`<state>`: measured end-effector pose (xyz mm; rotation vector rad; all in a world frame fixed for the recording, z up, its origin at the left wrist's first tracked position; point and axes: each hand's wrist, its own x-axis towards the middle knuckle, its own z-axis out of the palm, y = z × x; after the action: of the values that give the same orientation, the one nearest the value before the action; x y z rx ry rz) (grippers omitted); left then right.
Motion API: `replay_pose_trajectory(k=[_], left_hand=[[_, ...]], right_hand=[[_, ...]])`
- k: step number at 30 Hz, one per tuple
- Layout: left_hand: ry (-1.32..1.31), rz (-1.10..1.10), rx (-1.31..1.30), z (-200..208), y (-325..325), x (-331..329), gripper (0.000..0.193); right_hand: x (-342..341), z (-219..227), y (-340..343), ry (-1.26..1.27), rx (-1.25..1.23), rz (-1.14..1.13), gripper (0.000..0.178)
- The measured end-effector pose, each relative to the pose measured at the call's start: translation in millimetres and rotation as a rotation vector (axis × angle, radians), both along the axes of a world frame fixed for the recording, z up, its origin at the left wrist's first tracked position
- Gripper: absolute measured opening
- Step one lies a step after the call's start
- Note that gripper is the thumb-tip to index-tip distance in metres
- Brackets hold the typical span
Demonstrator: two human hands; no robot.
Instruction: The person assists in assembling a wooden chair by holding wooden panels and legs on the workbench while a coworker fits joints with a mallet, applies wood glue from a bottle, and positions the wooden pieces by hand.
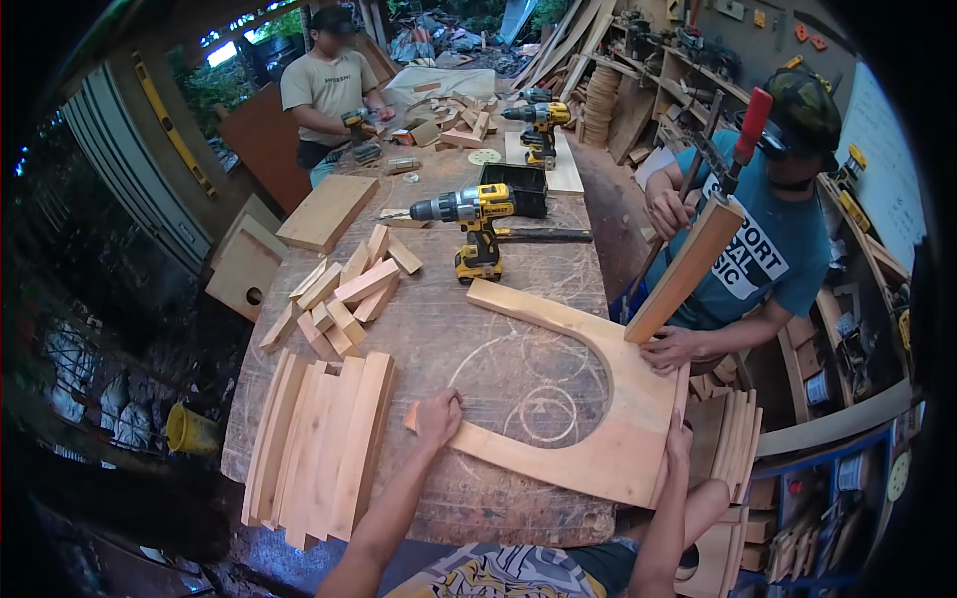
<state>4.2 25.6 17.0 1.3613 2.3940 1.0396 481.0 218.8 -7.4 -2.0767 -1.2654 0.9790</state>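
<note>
A flat U-shaped wooden panel (638,429) lies on the workbench, its open side toward the left. My left hand (439,417) is closed around the end of its near arm. At the panel's right edge, my right hand (679,444) grips the wood from the near side. Across the panel, a co-worker's hand (673,349) presses on the far right corner, beside a wooden bar (688,267) tilted up from the edge. The co-worker's other hand (670,213) holds a bar clamp with a red handle (753,125) above that bar.
Long wooden strips (324,439) lie left of my left arm, with a heap of short blocks (349,294) beyond. A yellow cordless drill (478,224) stands mid-bench near a black tray (515,187). Another person (329,95) works at the far left. Curved wooden pieces (733,448) are stacked right.
</note>
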Motion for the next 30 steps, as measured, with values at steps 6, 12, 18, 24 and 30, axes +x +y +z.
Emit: replay_pose_trajectory(k=[6,12,18,24,30], left_hand=[[-0.031,-0.004,-0.046,-8.0,9.7,-1.6,0.023],[-0.066,0.01,0.017,-12.1,1.2,-10.5,0.024],[0.065,0.033,-0.097,6.3,17.2,12.5,0.022],[0.074,0.034,-0.071,7.0,16.2,9.7,0.02],[0.017,0.039,-0.117,10.5,14.7,12.2,0.019]], right_hand=[[-9.4,35.4,-13.8,0.118,-0.01,-0.012,0.067],[-15.8,1.4,7.1,0.093,-0.052,-0.039,0.073],[12.4,-4.2,7.0,0.026,-0.098,-0.038,0.073],[4.5,9.6,-3.0,-0.011,-0.054,0.056,0.069],[-4.8,26.8,-8.5,0.062,-0.067,0.006,0.067]])
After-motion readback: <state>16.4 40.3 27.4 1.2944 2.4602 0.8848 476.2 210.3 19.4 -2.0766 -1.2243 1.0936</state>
